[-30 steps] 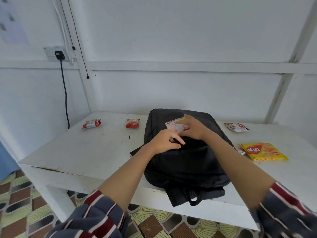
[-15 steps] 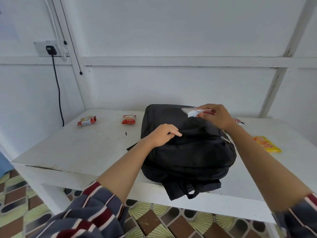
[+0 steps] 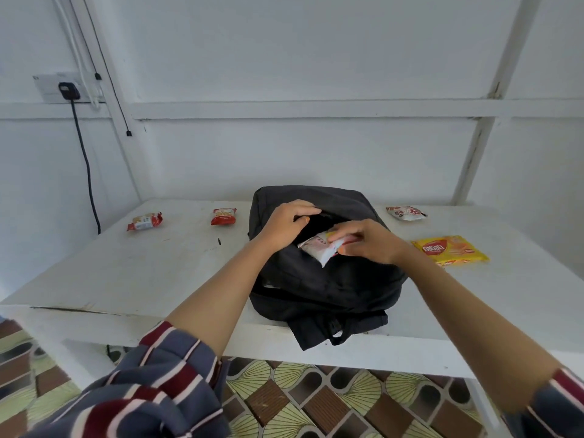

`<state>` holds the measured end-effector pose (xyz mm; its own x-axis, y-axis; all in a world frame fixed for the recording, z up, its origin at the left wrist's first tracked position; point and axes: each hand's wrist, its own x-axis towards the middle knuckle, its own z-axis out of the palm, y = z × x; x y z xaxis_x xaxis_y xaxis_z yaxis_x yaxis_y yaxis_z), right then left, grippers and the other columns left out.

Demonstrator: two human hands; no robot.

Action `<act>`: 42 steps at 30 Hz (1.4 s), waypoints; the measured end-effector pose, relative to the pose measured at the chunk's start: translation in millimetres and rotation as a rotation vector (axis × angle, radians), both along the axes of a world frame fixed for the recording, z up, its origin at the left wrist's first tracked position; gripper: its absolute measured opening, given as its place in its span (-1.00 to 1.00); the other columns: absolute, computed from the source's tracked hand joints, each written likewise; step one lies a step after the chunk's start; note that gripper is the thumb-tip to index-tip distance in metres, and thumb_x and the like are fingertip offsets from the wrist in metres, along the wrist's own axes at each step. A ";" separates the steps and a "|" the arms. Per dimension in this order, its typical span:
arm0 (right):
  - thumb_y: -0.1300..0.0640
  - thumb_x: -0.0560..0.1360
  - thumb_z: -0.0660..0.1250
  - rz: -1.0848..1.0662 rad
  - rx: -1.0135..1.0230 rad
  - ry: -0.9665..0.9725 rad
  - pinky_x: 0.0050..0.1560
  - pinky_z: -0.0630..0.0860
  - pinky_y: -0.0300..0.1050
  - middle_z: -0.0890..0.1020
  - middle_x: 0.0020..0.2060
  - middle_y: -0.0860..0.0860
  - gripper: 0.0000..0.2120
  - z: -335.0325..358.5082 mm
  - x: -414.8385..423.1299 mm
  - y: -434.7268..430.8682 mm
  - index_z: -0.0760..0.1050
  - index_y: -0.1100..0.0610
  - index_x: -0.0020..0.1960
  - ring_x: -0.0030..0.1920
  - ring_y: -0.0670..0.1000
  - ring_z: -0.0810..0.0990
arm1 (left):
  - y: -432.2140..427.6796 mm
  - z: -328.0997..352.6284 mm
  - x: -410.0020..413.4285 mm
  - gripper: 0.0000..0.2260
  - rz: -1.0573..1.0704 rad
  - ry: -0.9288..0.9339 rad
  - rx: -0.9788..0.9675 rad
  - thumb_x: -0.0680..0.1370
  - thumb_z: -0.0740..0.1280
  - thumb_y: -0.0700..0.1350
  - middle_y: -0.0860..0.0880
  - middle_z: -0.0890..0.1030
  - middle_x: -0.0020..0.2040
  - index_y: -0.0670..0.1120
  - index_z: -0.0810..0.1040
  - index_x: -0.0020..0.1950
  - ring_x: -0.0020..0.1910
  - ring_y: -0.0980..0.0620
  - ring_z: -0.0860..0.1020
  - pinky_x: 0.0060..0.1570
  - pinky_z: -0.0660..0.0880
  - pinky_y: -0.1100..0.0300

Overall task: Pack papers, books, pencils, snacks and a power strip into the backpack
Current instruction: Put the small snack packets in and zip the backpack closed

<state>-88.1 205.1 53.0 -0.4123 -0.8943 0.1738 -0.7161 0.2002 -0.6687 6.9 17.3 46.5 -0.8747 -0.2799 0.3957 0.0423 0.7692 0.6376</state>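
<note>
Gripping the far lip of the backpack's [image 3: 331, 289] pocket, the left hand [image 3: 284, 226] holds the mouth open; half a second ago it lay on shut fabric. The right hand [image 3: 369, 245], then raised over the bag's far end, now pinches the snack packet [image 3: 317, 249] at the near lip of the opening. This snack is likely about to go in; four others wait on the table [image 3: 158, 273]. Its long axis runs roughly left to right, free end pointing left.
</note>
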 end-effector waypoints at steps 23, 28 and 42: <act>0.18 0.42 0.44 0.080 0.105 -0.023 0.29 0.35 -0.25 0.60 0.15 -0.01 -0.70 -11.6 -0.2 -8.4 0.59 0.12 0.15 0.19 -0.12 0.51 | 2.8 23.7 4.7 -0.70 0.002 -0.033 0.034 0.57 0.21 -0.35 -0.10 0.46 0.30 -0.20 0.51 0.29 0.21 0.13 0.39 0.01 0.24 0.65; 0.15 0.43 0.43 0.061 0.147 -0.013 0.36 0.24 -0.22 0.49 0.29 -0.04 -0.60 -13.7 -5.9 -23.1 0.52 0.07 0.25 0.33 -0.09 0.38 | 1.9 24.7 3.9 -0.68 -0.003 -0.032 0.032 0.57 0.20 -0.36 -0.09 0.47 0.30 -0.18 0.51 0.29 0.23 0.11 0.40 0.03 0.28 0.59; 0.28 0.46 0.32 0.167 0.135 -0.155 0.16 0.39 -0.28 0.62 -0.09 -0.08 -0.83 -9.6 -1.1 -45.8 0.61 0.05 -0.05 -0.01 -0.12 0.55 | 0.3 24.3 2.1 -0.69 -0.014 -0.016 0.094 0.57 0.18 -0.38 -0.07 0.49 0.25 -0.19 0.54 0.26 0.22 0.09 0.42 0.19 0.39 0.31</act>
